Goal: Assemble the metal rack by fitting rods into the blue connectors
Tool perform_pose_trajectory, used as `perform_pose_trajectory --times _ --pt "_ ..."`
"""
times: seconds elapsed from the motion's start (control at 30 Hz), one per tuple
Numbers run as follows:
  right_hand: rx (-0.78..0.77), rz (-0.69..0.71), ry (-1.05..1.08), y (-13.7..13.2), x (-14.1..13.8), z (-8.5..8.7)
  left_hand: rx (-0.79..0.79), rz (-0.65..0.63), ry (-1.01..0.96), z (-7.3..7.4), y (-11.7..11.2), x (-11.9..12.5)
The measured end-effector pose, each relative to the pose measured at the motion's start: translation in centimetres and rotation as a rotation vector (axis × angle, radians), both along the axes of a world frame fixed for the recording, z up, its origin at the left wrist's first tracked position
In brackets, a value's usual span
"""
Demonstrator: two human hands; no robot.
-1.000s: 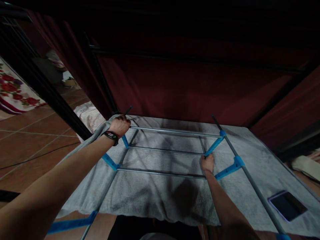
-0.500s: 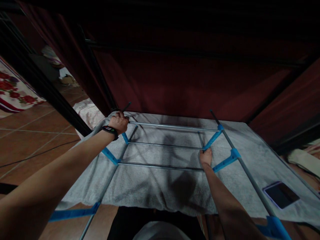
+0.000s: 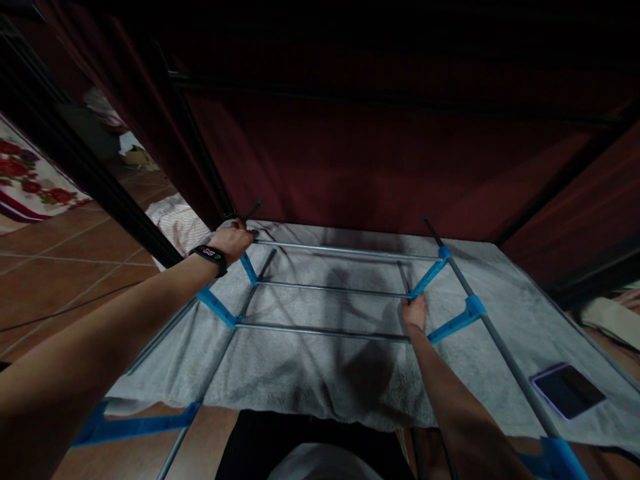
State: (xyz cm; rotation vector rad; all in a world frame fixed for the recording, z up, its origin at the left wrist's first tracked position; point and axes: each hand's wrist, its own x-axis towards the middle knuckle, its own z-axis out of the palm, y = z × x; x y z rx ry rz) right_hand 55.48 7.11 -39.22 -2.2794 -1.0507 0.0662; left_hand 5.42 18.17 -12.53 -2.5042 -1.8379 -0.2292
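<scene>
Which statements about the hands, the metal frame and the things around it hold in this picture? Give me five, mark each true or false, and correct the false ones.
1. The left hand holds the metal frame near its far left corner. True.
2. The wristband is on the right arm. False: it is on the left wrist.
3. The right hand is beside a blue connector on the frame's right side. True.
4. The phone lies left of the frame. False: it lies to the right, on the gray cloth.
5. Dark red fabric hangs beyond the far edge of the gray cloth. True.
</scene>
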Motion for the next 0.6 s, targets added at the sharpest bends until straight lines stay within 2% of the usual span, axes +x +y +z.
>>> perform_pose_trajectory --times 0.17,0.3,0.47,0.6 --pt "-0.036 -0.019 0.006 0.0 -0.2 0.2 0.003 0.035 0.333 0.3 -1.0 0.4" --pt "-0.048 -0.017 0.006 -0.2 -0.4 0.4 0.011 0.059 0.466 0.3 -1.3 1.1" --pt "-0.072 -0.007 -0.046 -0.2 0.3 -0.6 -0.010 0.052 0.470 0.5 -0.9 0.8" --pt "-0.087 0.009 -0.056 -0.1 1.3 -1.9 -0.110 -0.024 0.286 1.6 -0.1 -1.0"
